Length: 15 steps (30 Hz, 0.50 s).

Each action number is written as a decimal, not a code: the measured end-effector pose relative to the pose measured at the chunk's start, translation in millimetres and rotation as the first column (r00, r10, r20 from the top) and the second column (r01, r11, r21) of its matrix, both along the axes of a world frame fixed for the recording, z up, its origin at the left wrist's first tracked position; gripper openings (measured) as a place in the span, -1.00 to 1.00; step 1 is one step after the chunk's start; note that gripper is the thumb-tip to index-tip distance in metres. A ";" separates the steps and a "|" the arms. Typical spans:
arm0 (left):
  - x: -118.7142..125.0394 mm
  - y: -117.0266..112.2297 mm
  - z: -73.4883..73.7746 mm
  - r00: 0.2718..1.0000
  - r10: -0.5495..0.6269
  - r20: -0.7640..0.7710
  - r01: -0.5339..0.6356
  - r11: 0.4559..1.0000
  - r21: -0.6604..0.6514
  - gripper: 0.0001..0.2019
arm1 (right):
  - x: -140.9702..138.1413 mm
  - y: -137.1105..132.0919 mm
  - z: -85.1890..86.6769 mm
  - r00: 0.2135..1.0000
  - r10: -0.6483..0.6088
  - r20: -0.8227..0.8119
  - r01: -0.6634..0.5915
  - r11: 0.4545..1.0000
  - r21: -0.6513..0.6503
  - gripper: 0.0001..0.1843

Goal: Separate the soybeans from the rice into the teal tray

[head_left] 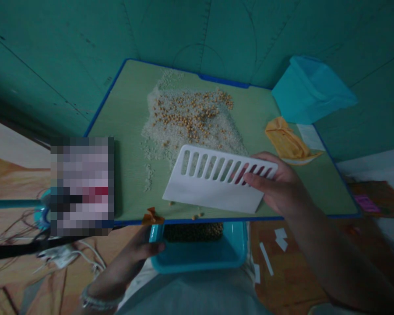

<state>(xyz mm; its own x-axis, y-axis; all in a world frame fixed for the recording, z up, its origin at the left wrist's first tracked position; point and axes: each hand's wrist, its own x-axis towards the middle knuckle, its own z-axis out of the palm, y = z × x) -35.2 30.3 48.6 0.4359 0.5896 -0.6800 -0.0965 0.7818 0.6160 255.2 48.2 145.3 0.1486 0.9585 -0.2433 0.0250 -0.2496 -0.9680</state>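
Observation:
My right hand (276, 183) grips the right end of a white slotted plastic scraper (210, 190), thumb in front and fingers showing through the slots. The scraper is tilted over the near part of the table, in front of a spread of white grains (167, 135). Tan round beans (190, 120) lie scattered on top of those grains. Below the table's front edge, my left hand (144, 249) is closed on the left rim of a blue plastic basin (200, 262), which has small dark grains (193, 232) inside. A few stray beans (197, 216) sit near the edge.
The pale green table (128, 109) has a blue border. An orange cloth-like piece (289, 140) and a blue open bag or container (308, 92) are at the right. Orange tape (153, 216) sticks to the front edge. A pixelated object (82, 183) stands left; cables (88, 253) lie on the floor.

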 end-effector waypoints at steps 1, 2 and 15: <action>-1.5 -0.3 -1.0 1.000 -0.005 0.000 0.005 1.000 -0.003 -0.61 | -0.5 2.2 -0.6 1.000 0.019 -0.009 -0.019 1.000 -0.011 -0.67; -3.0 -0.8 -2.1 1.000 -0.007 -0.005 0.007 1.000 -0.005 -0.61 | -0.8 4.1 -1.0 0.999 0.032 -0.018 -0.032 0.999 -0.018 -0.67; -1.4 0.8 1.9 1.000 -0.001 -0.014 0.001 1.000 -0.005 -0.73 | 6.9 9.6 -0.6 0.986 0.154 -0.057 -0.157 0.987 -0.040 -0.72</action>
<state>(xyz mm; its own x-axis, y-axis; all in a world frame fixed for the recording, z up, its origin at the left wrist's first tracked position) -36.5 31.1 50.5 0.4273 0.5854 -0.6890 -0.0869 0.7851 0.6132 262.0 57.8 144.7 -0.0159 0.9570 -0.2896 0.0155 -0.2893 -0.9571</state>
